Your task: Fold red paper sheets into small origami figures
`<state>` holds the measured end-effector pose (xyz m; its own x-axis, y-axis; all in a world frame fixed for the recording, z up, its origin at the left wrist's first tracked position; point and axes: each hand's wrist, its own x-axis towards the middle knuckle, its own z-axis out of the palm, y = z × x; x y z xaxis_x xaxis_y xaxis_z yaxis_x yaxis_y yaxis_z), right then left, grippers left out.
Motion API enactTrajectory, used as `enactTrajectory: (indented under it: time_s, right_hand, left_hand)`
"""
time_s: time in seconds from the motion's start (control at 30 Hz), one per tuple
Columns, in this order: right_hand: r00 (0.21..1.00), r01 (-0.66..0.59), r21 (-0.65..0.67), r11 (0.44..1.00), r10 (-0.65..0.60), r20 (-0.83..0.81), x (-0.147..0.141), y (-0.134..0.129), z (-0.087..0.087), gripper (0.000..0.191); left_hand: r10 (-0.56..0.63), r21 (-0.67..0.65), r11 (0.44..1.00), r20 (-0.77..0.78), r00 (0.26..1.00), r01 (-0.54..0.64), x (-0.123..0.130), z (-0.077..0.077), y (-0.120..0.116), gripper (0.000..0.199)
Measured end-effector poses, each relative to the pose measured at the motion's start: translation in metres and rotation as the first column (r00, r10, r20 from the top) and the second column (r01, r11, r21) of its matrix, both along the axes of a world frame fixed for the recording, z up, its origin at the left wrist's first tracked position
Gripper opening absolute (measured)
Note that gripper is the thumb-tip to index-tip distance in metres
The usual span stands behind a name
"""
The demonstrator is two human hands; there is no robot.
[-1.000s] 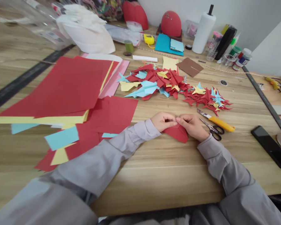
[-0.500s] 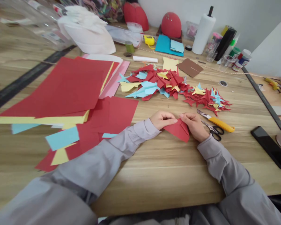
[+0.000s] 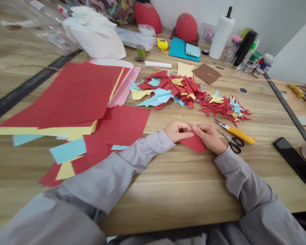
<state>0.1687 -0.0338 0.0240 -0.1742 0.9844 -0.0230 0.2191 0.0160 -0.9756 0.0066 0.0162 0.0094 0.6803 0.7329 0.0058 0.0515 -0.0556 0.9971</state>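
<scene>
Between my hands is a folded piece of red paper [image 3: 193, 144], held just over the wooden table. My left hand [image 3: 177, 131] pinches its upper left edge, thumb on top. My right hand [image 3: 209, 136] grips the upper right side, its thumb pressing along a fold close to the left fingertips. The fingers under the paper are hidden. Beyond my hands lies a heap of folded paper pieces [image 3: 165, 89] in red, blue and yellow, with a second heap of pointed paper stars [image 3: 225, 106] to its right.
Scissors [image 3: 233, 141] and a yellow utility knife [image 3: 241, 134] lie right of my right hand. A black phone [image 3: 294, 160] rests farther right. Large red sheets [image 3: 63, 95] and paper scraps [image 3: 68, 150] cover the left side. Bottles [image 3: 264, 65] and a white roll [image 3: 221, 37] stand at the back.
My right thumb has shifted slightly left and down over the fold. The red paper's lower corner has drawn a little up and left. The left hand has hardly moved.
</scene>
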Motion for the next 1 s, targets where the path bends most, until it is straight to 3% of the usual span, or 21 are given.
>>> enactTrajectory:
  time_s: [0.17,0.43,1.0]
  right_hand:
    - [0.998,-0.069,0.032,0.997,0.069,0.012,-0.0005,-0.0013,-0.0016,0.038]
    - [0.998,-0.070,0.008,0.998,0.070,-0.003,0.0010,-0.0013,-0.0028,0.040]
    - [0.989,0.019,-0.026,1.000,-0.022,-0.145,0.0012,-0.0002,-0.0038,0.035]
  left_hand:
    - [0.077,-0.024,0.997,0.010,0.997,-0.076,0.0006,-0.0005,0.0005,0.034]
    - [0.055,-0.070,0.996,0.037,0.998,-0.052,0.0040,-0.0003,0.0012,0.039]
    - [0.027,0.033,0.999,-0.028,0.999,-0.026,0.0020,-0.0021,0.0018,0.036]
